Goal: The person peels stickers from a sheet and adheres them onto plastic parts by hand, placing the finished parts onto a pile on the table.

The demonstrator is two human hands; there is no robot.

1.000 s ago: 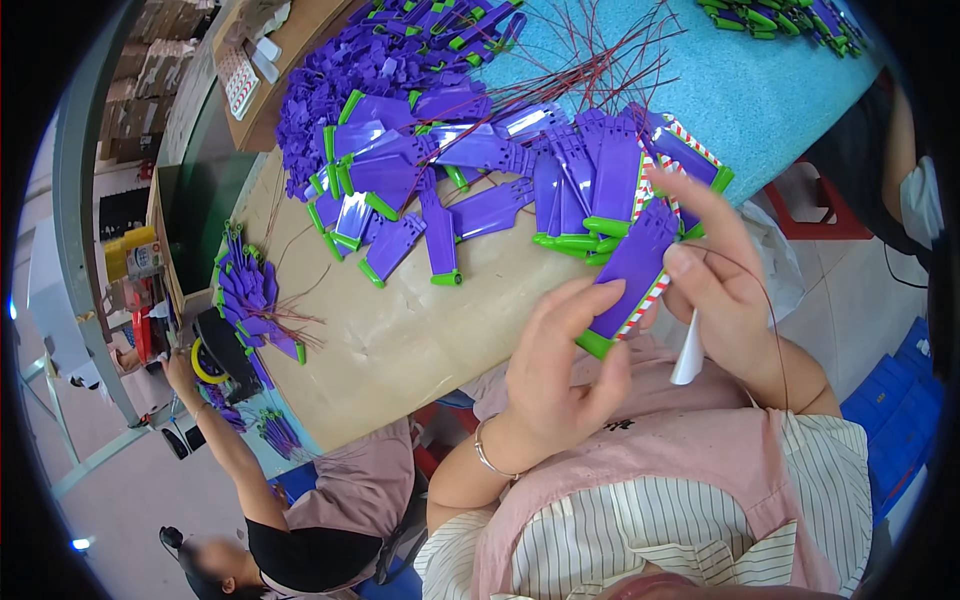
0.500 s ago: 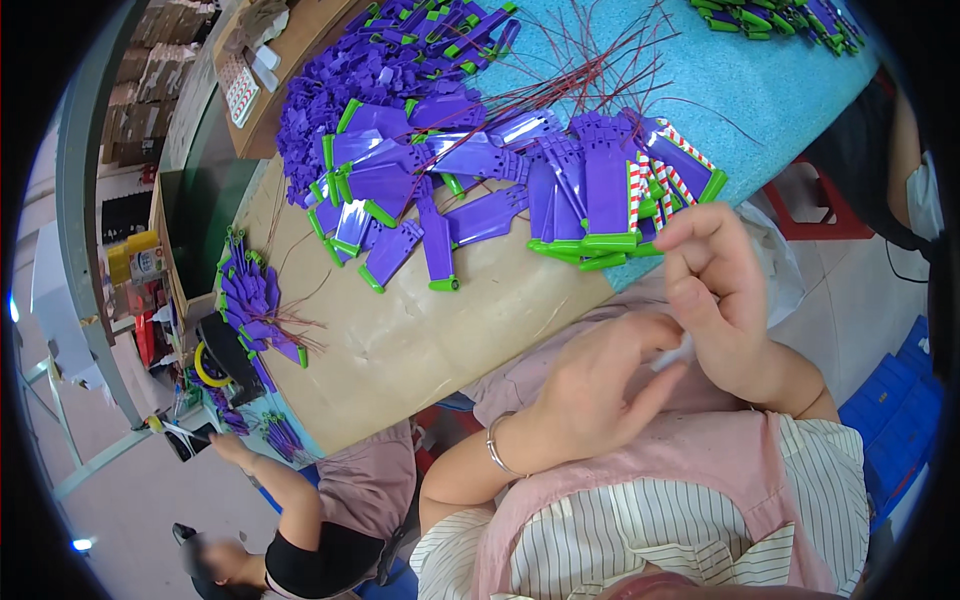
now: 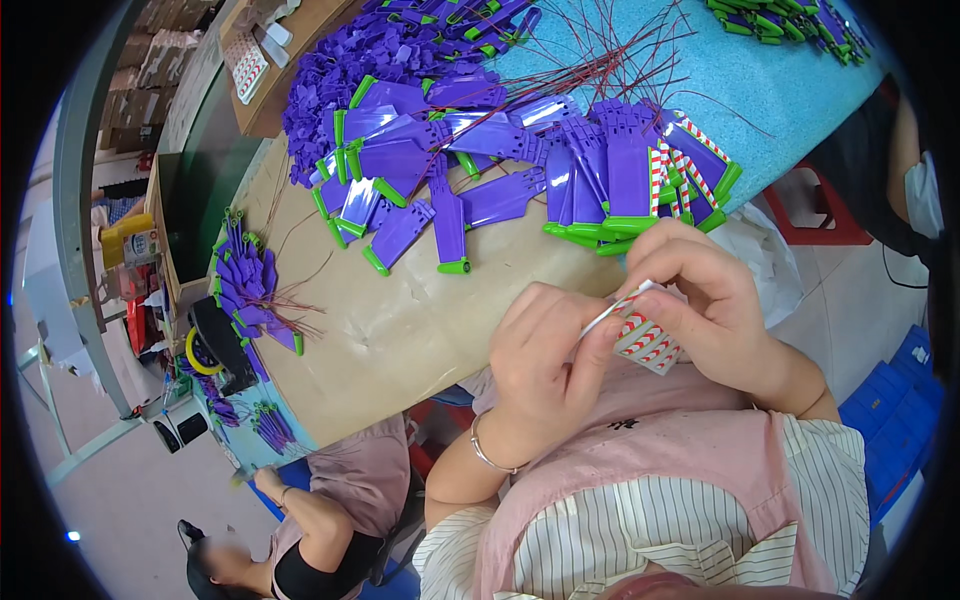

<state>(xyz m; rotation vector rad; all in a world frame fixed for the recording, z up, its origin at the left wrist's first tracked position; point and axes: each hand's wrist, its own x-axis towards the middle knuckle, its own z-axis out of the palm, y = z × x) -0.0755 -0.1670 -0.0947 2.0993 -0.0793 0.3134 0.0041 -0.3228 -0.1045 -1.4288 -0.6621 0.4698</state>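
Close in front of my apron, both hands hold a small sheet of red-and-white striped stickers (image 3: 648,345). My right hand (image 3: 710,305) is closed on it, the thumb pressed over its upper part. My left hand (image 3: 545,345) pinches the bent white edge at its left side. Whether a single sticker is lifted there, I cannot tell. Just beyond my hands lies a fanned stack of purple blade-shaped plastic pieces (image 3: 630,180) with green ends. Some of those at its right side carry red-and-white striped strips.
More purple pieces (image 3: 400,150) lie in a heap on the table (image 3: 390,340), with thin dark red wires (image 3: 590,75) across the blue mat (image 3: 770,110). A smaller bunch (image 3: 245,285) sits at the left. A co-worker (image 3: 330,510) sits at the lower left. A red stool (image 3: 815,205) stands at the right.
My hands, earlier raised with the right fingers curled above the left, have come together lower down. The striped sticker sheet now shows between them. The co-worker's arm has lowered.
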